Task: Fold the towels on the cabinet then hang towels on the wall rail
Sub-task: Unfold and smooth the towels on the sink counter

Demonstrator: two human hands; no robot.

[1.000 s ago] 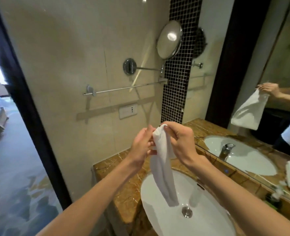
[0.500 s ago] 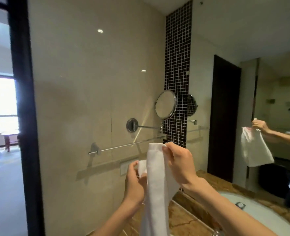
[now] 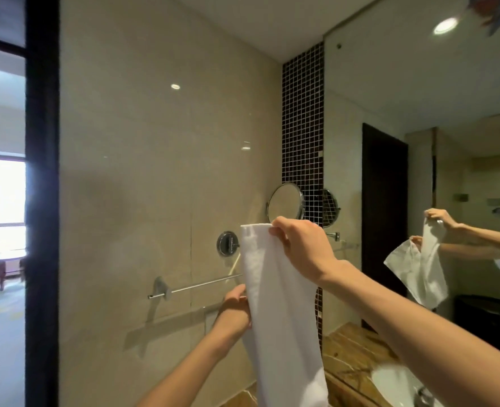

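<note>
Towel [image 3: 275, 304] at the rail, ready to drape.
I hold it long before the wall rail [image 3: 202, 285]: right hand [image 3: 301, 245] pinches the top edge for height, left hand [image 3: 235, 309] grips the side lower, steadying it.

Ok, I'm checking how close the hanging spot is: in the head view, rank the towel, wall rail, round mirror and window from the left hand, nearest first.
1. Towel: in the left hand's grip, at its right.
2. Wall rail: on the wall, just above and left.
3. Round mirror: higher, to the right.
4. Window: far left, in the next room.
</note>
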